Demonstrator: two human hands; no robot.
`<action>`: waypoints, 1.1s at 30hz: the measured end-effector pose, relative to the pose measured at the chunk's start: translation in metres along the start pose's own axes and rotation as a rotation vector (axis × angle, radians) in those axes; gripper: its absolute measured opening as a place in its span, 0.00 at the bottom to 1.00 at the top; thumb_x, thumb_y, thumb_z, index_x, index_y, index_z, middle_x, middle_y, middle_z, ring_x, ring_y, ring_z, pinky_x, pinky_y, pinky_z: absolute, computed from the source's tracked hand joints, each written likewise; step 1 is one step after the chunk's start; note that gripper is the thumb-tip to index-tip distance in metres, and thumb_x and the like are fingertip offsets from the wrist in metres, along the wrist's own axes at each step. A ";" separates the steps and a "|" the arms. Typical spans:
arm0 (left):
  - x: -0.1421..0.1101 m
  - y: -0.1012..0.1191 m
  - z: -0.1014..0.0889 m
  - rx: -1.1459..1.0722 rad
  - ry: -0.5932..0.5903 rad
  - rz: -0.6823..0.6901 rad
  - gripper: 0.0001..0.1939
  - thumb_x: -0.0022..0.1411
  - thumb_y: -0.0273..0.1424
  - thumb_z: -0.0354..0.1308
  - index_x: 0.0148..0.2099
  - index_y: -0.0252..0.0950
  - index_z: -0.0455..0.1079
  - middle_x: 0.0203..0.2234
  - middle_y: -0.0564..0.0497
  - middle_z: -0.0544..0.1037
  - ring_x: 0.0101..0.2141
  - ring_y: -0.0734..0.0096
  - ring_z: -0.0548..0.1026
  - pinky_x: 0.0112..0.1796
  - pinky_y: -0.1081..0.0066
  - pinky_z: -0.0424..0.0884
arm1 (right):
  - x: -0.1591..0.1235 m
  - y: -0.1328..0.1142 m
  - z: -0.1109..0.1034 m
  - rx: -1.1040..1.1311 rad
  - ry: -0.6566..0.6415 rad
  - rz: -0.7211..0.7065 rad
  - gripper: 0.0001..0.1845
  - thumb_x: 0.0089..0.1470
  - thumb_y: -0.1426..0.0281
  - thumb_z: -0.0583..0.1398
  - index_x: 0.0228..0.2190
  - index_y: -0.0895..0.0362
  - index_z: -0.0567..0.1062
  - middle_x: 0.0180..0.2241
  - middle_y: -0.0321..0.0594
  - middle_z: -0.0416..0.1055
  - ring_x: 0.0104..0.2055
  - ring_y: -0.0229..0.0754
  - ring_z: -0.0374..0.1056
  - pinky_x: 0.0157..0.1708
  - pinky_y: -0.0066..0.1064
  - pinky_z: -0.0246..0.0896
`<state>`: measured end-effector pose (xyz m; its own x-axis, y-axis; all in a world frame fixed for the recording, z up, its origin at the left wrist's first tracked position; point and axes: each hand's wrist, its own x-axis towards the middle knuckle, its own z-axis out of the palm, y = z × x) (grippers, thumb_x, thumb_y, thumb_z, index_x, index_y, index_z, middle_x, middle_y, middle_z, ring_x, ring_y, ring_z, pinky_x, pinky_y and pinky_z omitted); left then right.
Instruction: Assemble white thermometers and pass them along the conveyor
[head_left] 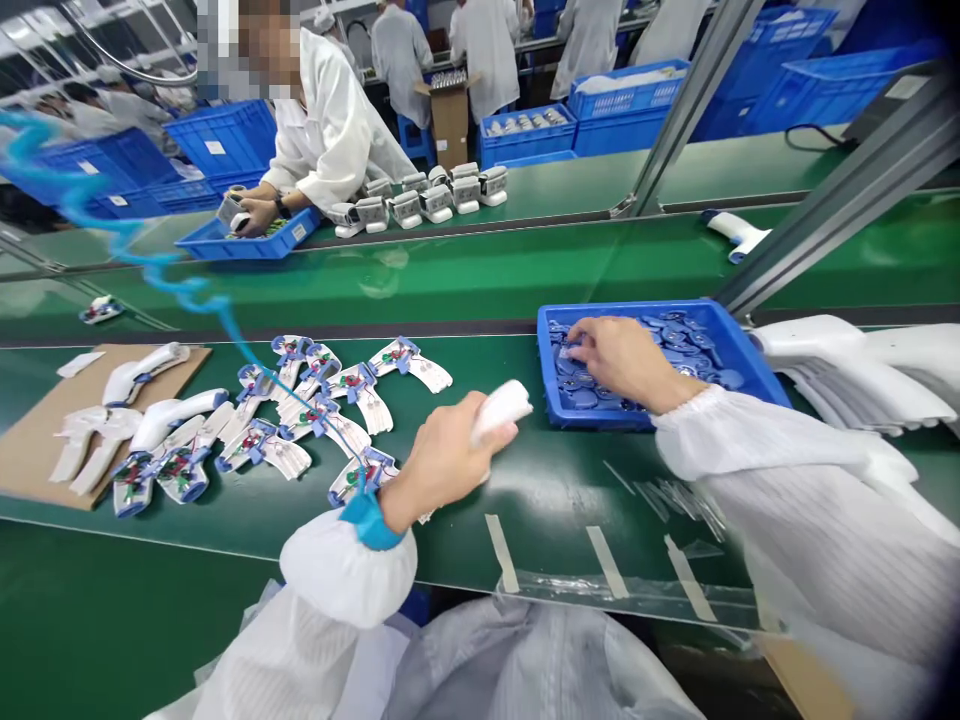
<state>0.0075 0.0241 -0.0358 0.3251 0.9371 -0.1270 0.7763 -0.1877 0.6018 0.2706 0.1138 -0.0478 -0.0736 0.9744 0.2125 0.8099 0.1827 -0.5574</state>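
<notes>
My left hand (450,455) is closed around a white plastic housing (504,408), whose end sticks out past the thumb. A blue wristband (373,520) with a coiled cord (247,350) is on that wrist. My right hand (622,360) reaches into a blue tray (667,312) full of small blue plastic parts (679,335). Its fingers are bent together among the parts, and what they grip is hard to make out. Left of my left hand lie several open gun-shaped half shells (364,390) with wires and circuit boards inside.
White gun-shaped housings (154,415) lie on a cardboard sheet (30,440) at left. More white shells (832,365) are stacked right of the tray. Tape strips (607,562) mark the front edge. Metal posts (690,100) stand behind. Across the belt (450,280), a co-worker (337,120) handles parts.
</notes>
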 end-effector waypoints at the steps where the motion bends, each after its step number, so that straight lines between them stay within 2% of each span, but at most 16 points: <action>1: -0.002 -0.002 -0.004 -0.171 -0.002 -0.018 0.18 0.74 0.46 0.53 0.46 0.36 0.71 0.37 0.46 0.82 0.36 0.61 0.79 0.35 0.68 0.69 | -0.005 -0.002 -0.005 0.023 0.001 0.019 0.05 0.54 0.75 0.66 0.32 0.55 0.83 0.24 0.38 0.74 0.29 0.42 0.70 0.37 0.36 0.65; 3: -0.006 -0.003 -0.004 -0.395 0.022 0.001 0.19 0.74 0.47 0.53 0.45 0.35 0.71 0.37 0.49 0.81 0.35 0.66 0.77 0.35 0.70 0.68 | -0.022 -0.011 -0.015 0.086 -0.013 0.057 0.11 0.59 0.72 0.62 0.41 0.56 0.84 0.26 0.38 0.76 0.29 0.42 0.73 0.38 0.37 0.68; 6: -0.009 0.006 0.006 -0.444 0.088 0.053 0.17 0.71 0.45 0.58 0.48 0.36 0.73 0.32 0.54 0.78 0.31 0.71 0.73 0.34 0.72 0.65 | -0.058 -0.034 -0.020 0.455 -0.034 0.193 0.20 0.62 0.57 0.63 0.49 0.55 0.83 0.30 0.40 0.79 0.31 0.43 0.75 0.37 0.38 0.73; 9: -0.010 0.018 0.016 -0.480 0.083 0.071 0.18 0.71 0.44 0.59 0.54 0.37 0.73 0.33 0.55 0.78 0.31 0.72 0.72 0.33 0.72 0.65 | -0.090 -0.061 -0.009 0.882 -0.019 0.353 0.31 0.51 0.47 0.70 0.48 0.55 0.83 0.33 0.42 0.81 0.34 0.44 0.76 0.40 0.39 0.75; 12: -0.010 0.021 0.020 -0.520 0.049 0.088 0.20 0.71 0.44 0.58 0.56 0.37 0.73 0.35 0.54 0.79 0.33 0.71 0.73 0.34 0.72 0.66 | -0.106 -0.077 0.003 0.995 0.022 0.413 0.33 0.46 0.45 0.73 0.46 0.53 0.84 0.40 0.44 0.83 0.40 0.45 0.77 0.44 0.39 0.76; 15: -0.013 0.017 0.018 -0.507 0.012 0.116 0.21 0.72 0.46 0.57 0.55 0.36 0.73 0.36 0.53 0.79 0.33 0.71 0.72 0.34 0.72 0.66 | -0.110 -0.080 0.004 0.921 0.039 0.398 0.27 0.46 0.47 0.73 0.42 0.51 0.85 0.46 0.44 0.82 0.47 0.48 0.78 0.49 0.39 0.76; 18: -0.016 0.017 0.017 -0.468 -0.038 0.155 0.22 0.75 0.46 0.53 0.59 0.37 0.72 0.38 0.52 0.80 0.34 0.69 0.74 0.37 0.70 0.67 | -0.113 -0.081 -0.001 0.731 -0.023 0.286 0.25 0.53 0.49 0.70 0.47 0.51 0.85 0.46 0.43 0.82 0.46 0.49 0.78 0.46 0.40 0.77; 20: -0.016 0.019 0.019 -0.368 -0.010 0.173 0.20 0.76 0.45 0.50 0.58 0.38 0.72 0.38 0.50 0.81 0.35 0.67 0.75 0.39 0.68 0.68 | -0.116 -0.082 0.000 0.567 -0.036 0.172 0.24 0.59 0.51 0.65 0.51 0.51 0.83 0.46 0.43 0.82 0.44 0.48 0.78 0.45 0.42 0.76; 22: -0.016 0.021 0.023 -0.172 0.080 0.173 0.18 0.75 0.44 0.50 0.52 0.38 0.74 0.35 0.49 0.81 0.34 0.63 0.76 0.40 0.64 0.68 | -0.121 -0.081 0.005 0.424 0.000 0.107 0.22 0.63 0.53 0.61 0.49 0.53 0.83 0.44 0.43 0.82 0.40 0.47 0.78 0.45 0.42 0.75; 25: -0.016 0.017 0.028 0.063 0.135 0.240 0.15 0.74 0.43 0.53 0.46 0.38 0.75 0.34 0.48 0.81 0.36 0.60 0.76 0.44 0.60 0.67 | -0.132 -0.074 0.013 0.419 0.045 0.163 0.21 0.64 0.53 0.60 0.46 0.55 0.82 0.40 0.43 0.82 0.36 0.46 0.77 0.42 0.40 0.75; 27: -0.018 0.012 0.033 0.042 0.158 0.294 0.14 0.73 0.43 0.55 0.48 0.39 0.75 0.39 0.47 0.82 0.41 0.59 0.77 0.47 0.60 0.67 | -0.140 -0.067 0.014 0.517 0.004 0.213 0.21 0.63 0.51 0.61 0.46 0.54 0.80 0.43 0.43 0.82 0.38 0.46 0.77 0.42 0.39 0.75; 29: -0.019 0.007 0.041 -0.070 0.301 0.199 0.15 0.74 0.43 0.53 0.44 0.39 0.74 0.39 0.48 0.81 0.41 0.62 0.76 0.45 0.63 0.67 | -0.147 -0.064 0.012 0.563 -0.109 0.214 0.21 0.63 0.51 0.61 0.48 0.52 0.77 0.45 0.42 0.81 0.39 0.45 0.77 0.40 0.36 0.75; 31: -0.016 0.004 0.052 -0.160 0.460 0.013 0.20 0.75 0.44 0.52 0.33 0.38 0.69 0.30 0.50 0.78 0.34 0.66 0.73 0.37 0.67 0.65 | -0.152 -0.067 0.014 0.503 -0.252 0.144 0.18 0.65 0.52 0.60 0.47 0.51 0.77 0.39 0.39 0.81 0.33 0.42 0.75 0.32 0.33 0.71; 33: -0.008 0.003 0.060 -0.187 0.493 -0.087 0.26 0.74 0.45 0.52 0.24 0.39 0.59 0.20 0.53 0.69 0.26 0.70 0.66 0.31 0.68 0.59 | -0.156 -0.075 0.020 0.388 -0.305 0.044 0.18 0.67 0.53 0.56 0.44 0.51 0.78 0.32 0.38 0.79 0.26 0.40 0.69 0.27 0.33 0.66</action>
<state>0.0394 -0.0012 -0.0804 -0.0633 0.9824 0.1759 0.6652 -0.0898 0.7412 0.2103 -0.0496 -0.0553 -0.2585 0.9655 -0.0302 0.5443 0.1198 -0.8303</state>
